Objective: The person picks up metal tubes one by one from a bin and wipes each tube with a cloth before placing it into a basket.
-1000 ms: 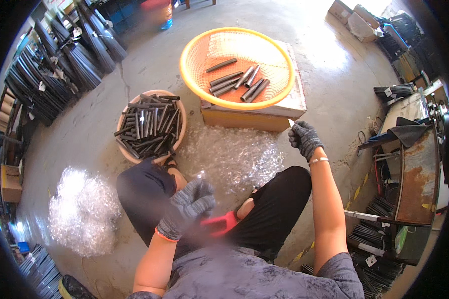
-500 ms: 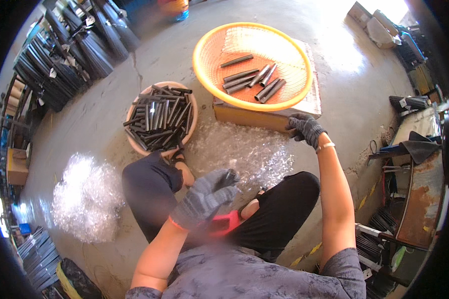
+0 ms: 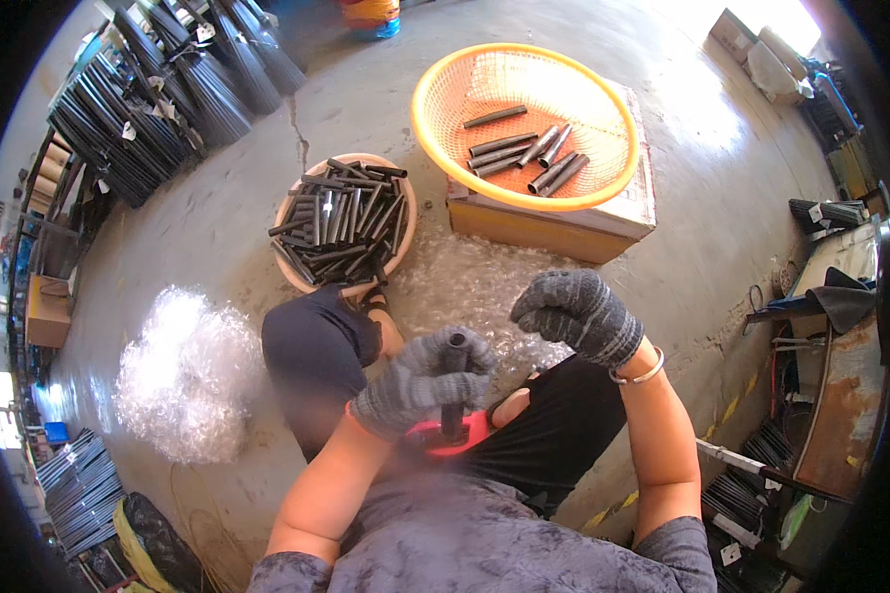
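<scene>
My left hand (image 3: pixel 420 381), in a grey knitted glove, grips a dark tube (image 3: pixel 452 423) held upright before my lap, its open end facing up. Level with it to the right, my gloved right hand (image 3: pixel 578 314) hovers with its fingers curled closed; whatever they may hold is too small or hidden. Many similar dark tubes (image 3: pixel 336 222) fill a pale pink basin (image 3: pixel 412 212) near my left knee. Beyond the right hand, an orange mesh basket (image 3: pixel 554 205) contains several more dark tubes (image 3: pixel 537 148).
The basket rests on a cardboard box (image 3: pixel 529 229). Shiny clear plastic scraps (image 3: pixel 455 282) lie between my feet and the box. A heap of clear plastic (image 3: pixel 183 381) sits at left. Bundled dark rods (image 3: pixel 119 124) stand far left; a rusty metal panel (image 3: pixel 831 405) is at right.
My right hand has come back from the basket's near edge toward the left hand. The left hand has turned slightly, so its upright tube now shows clearly. The view has shifted a little.
</scene>
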Available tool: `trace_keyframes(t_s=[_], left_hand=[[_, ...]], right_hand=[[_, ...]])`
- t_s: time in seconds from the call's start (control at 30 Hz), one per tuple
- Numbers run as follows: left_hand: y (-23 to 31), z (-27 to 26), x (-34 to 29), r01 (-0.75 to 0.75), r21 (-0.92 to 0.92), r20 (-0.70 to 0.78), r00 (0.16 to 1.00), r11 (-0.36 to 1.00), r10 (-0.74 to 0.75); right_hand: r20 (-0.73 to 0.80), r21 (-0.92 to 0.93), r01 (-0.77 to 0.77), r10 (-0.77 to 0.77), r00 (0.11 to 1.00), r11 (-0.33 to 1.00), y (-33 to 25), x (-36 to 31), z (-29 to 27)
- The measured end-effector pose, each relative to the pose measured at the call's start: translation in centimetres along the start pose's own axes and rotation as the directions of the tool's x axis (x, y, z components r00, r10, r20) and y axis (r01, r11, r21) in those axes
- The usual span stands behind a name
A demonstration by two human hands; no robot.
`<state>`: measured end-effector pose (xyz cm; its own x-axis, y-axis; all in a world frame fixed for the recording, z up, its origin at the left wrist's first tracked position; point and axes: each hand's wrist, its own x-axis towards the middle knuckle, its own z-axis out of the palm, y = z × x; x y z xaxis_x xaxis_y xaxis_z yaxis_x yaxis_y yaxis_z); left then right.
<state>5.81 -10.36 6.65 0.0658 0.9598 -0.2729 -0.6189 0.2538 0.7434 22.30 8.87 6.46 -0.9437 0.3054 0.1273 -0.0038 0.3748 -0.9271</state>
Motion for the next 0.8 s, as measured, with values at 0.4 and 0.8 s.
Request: trace_keyframes(t_s=[0.4,0.8], left_hand=[[-1.4,-1.5,0.3,0.072,0.029,0.118,0.99,0.997,-0.075],[-13.9,-4.0,8.9,-0.31,0.821,0.361,0.932,0.48,-0.014]], right_hand=[[-0.208,-0.706,-0.45,0.448,0.869,0.546,16.6,-14.1,-11.5],[-0.628,0.716,0.493,0.147,0.764,0.495,-10.0,-1.1,-2.5]])
